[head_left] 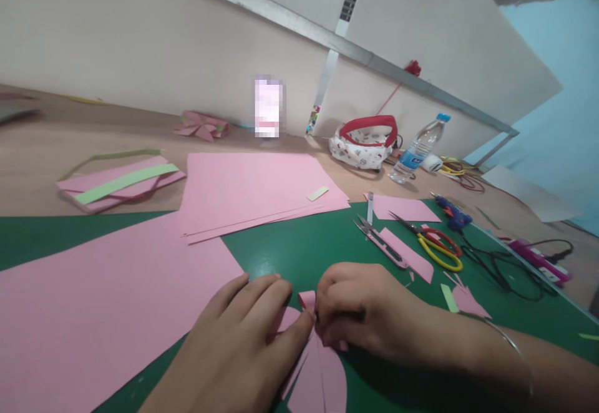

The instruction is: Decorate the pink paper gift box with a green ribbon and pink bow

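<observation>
A pink paper bow point(325, 372) with a small rolled loop at its centre and split tails lies low in the head view, over the green mat point(262, 260). My left hand point(253, 332) covers its left side, the thumb pressed against the centre loop and the fingers curved over the paper. On the other side, my right hand point(369, 307) is closed, its fingertips pinching the bow beside the loop. The exact grip is hidden behind the fingers. A large pink sheet point(107, 313) spreads out left of and beneath my left hand.
Beyond the hands lie stacked pink sheets point(253, 182), thread snips point(381, 241), scissors point(440, 247) and pink offcuts point(407, 254). A glue gun point(452, 210), power strip point(538, 260), water bottle point(416, 151) and white-red pouch point(362, 148) stand right. A folded pink paper piece point(124, 185) rests left.
</observation>
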A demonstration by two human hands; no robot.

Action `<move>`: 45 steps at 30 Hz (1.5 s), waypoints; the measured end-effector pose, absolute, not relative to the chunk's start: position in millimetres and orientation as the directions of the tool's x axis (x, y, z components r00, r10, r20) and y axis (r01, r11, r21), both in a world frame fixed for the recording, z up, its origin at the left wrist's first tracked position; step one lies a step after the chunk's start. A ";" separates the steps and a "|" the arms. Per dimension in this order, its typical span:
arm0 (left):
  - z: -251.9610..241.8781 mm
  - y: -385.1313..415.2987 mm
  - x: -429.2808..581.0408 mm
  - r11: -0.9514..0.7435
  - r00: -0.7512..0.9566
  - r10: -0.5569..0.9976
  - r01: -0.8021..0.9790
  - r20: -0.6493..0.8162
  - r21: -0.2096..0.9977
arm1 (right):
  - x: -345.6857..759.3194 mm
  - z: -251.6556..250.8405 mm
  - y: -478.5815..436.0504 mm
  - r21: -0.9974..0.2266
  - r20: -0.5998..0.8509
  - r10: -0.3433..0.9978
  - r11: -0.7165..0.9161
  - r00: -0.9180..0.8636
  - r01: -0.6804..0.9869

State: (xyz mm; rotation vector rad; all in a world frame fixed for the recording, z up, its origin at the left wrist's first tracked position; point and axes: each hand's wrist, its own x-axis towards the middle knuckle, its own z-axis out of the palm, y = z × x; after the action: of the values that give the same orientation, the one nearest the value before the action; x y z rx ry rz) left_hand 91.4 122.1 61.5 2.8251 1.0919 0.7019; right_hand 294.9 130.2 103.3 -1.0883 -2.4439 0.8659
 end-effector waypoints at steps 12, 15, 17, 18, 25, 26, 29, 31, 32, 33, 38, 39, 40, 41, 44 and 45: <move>59.1 122.1 90.5 -0.761 0.655 0.627 0.630 0.421 0.154 | 298.4 94.7 121.9 -0.567 0.067 0.755 0.567 -0.652 0.598; 59.1 122.1 90.4 -0.759 0.653 0.628 0.634 0.423 0.147 | 298.8 95.5 119.9 -0.546 0.055 0.755 0.571 -0.654 0.613; 59.4 121.8 90.5 -0.760 0.659 0.627 0.633 0.415 0.144 | 298.9 95.9 118.8 -0.537 0.049 0.759 0.568 -0.649 0.624; 59.6 121.6 90.6 -0.760 0.660 0.629 0.633 0.411 0.147 | 298.9 96.1 118.5 -0.530 0.042 0.761 0.566 -0.647 0.632; 58.4 121.6 91.6 -0.767 0.642 0.615 0.622 0.457 0.159 | 299.2 101.7 120.2 -0.314 -0.034 0.711 0.659 -0.702 0.683; 57.4 122.1 91.3 -0.770 0.641 0.610 0.618 0.466 0.158 | 298.9 103.8 121.1 -0.281 -0.052 0.698 0.676 -0.714 0.681; 53.8 124.6 88.8 -0.782 0.643 0.597 0.600 0.481 0.169 | 296.7 111.5 124.2 -0.196 -0.101 0.649 0.730 -0.754 0.655; 52.6 126.7 86.8 -0.801 0.669 0.578 0.575 0.468 0.166 | 295.0 116.5 125.8 -0.160 -0.123 0.620 0.758 -0.775 0.632; 52.7 127.7 86.3 -0.807 0.678 0.571 0.566 0.463 0.167 | 294.3 118.5 126.3 -0.148 -0.128 0.611 0.767 -0.781 0.624; 53.4 128.4 86.1 -0.814 0.688 0.564 0.555 0.457 0.168 | 294.0 119.9 126.6 -0.141 -0.126 0.607 0.772 -0.785 0.619; 58.6 129.0 88.2 -0.832 0.663 0.534 0.524 0.525 0.185 | 298.0 116.3 126.9 -0.198 -0.065 0.603 0.773 -0.795 0.603; 58.8 128.7 88.2 -0.833 0.666 0.532 0.523 0.523 0.180 | 299.5 113.6 127.3 -0.243 -0.040 0.608 0.764 -0.793 0.598; 58.8 128.4 87.8 -0.829 0.672 0.539 0.530 0.508 0.179 | 300.9 110.7 128.0 -0.294 -0.013 0.612 0.754 -0.791 0.588; 58.4 128.1 87.2 -0.826 0.680 0.546 0.535 0.489 0.178 | 302.1 107.9 128.9 -0.344 0.015 0.616 0.743 -0.788 0.575; 57.0 128.0 85.2 -0.818 0.691 0.560 0.547 0.456 0.177 | 304.0 102.3 131.3 -0.437 0.073 0.615 0.727 -0.785 0.529; 56.6 128.0 84.8 -0.818 0.689 0.560 0.549 0.460 0.172 | 304.0 101.7 131.8 -0.440 0.081 0.615 0.728 -0.784 0.526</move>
State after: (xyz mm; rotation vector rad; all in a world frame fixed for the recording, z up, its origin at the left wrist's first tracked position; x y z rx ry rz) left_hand 84.8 128.0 56.6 2.8686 0.9416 0.7917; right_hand 304.0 131.8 101.7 -0.9083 -2.7104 0.5903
